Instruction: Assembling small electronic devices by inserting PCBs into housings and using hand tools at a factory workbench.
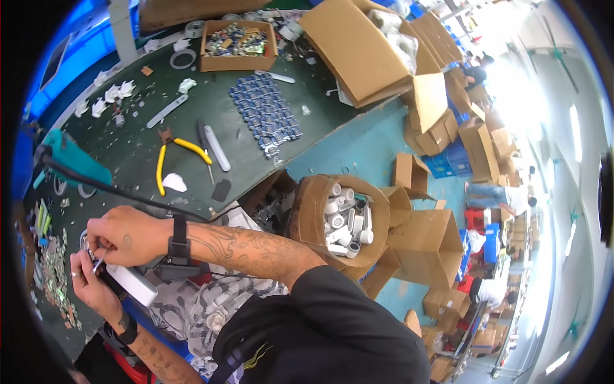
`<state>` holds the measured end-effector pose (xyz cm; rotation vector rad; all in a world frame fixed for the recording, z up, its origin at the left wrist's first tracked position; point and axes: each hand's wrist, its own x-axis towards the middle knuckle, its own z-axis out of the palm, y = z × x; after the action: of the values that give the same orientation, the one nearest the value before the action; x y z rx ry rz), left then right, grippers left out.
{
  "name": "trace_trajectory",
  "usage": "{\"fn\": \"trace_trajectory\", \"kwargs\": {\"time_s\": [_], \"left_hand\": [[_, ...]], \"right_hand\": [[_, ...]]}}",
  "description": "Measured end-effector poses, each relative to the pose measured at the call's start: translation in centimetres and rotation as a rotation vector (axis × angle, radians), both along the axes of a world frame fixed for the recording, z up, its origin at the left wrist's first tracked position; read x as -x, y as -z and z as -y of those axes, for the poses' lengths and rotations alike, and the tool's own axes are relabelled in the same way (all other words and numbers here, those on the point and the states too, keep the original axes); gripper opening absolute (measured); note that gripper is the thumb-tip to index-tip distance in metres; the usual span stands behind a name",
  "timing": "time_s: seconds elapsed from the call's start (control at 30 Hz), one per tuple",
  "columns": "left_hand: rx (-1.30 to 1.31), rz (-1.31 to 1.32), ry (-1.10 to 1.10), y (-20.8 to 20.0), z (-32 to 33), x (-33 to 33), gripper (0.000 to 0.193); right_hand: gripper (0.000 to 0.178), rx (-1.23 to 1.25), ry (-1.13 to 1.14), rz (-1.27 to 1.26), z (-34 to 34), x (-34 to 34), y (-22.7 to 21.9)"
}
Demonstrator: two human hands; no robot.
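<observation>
Hands (131,237) curled, slim metal tool (100,262) between, smooth white casing (135,286) beneath

A factory workshop: pliers (160,168) and a parts box (238,64) on a green bench (208,96), apparently co-workers (492,292) beyond.

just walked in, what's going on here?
Someone's left hand appears to hold a white casing while the right hand pinches something thin and shiny beside it, too small to identify. Yellow-handled pliers lie unused on the green bench; an open cardboard box holds white plastic parts.
</observation>
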<state>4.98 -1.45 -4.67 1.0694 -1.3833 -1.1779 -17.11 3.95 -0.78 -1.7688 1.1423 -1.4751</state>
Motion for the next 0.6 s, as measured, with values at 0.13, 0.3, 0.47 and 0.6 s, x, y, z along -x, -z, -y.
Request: {"fn": "trace_trajectory", "kwargs": {"time_s": [0.13,0.3,0.47,0.6], "left_hand": [[0.086,0.052,0.021,-0.1,0.0,-0.7,0.014],[0.086,0.085,0.039,-2.4,-1.8,2.7,0.014],[0.191,0.075,0.021,-3.8,-1.4,1.9,0.014],[0.245,0.079,0.012,-3.7,-2.0,2.7,0.012]], "right_hand": [[0.017,-0.056,-0.125,0.077,0.7,-0.9,0.0],[0.016,-0.184,-0.087,0.104,-0.2,0.8,-0.6],[0.016,-0.279,-0.187,0.003,0.7,0.4,-2.4],[0.018,-0.327,-0.141,-0.047,0.1,0.5,-2.0]]}}
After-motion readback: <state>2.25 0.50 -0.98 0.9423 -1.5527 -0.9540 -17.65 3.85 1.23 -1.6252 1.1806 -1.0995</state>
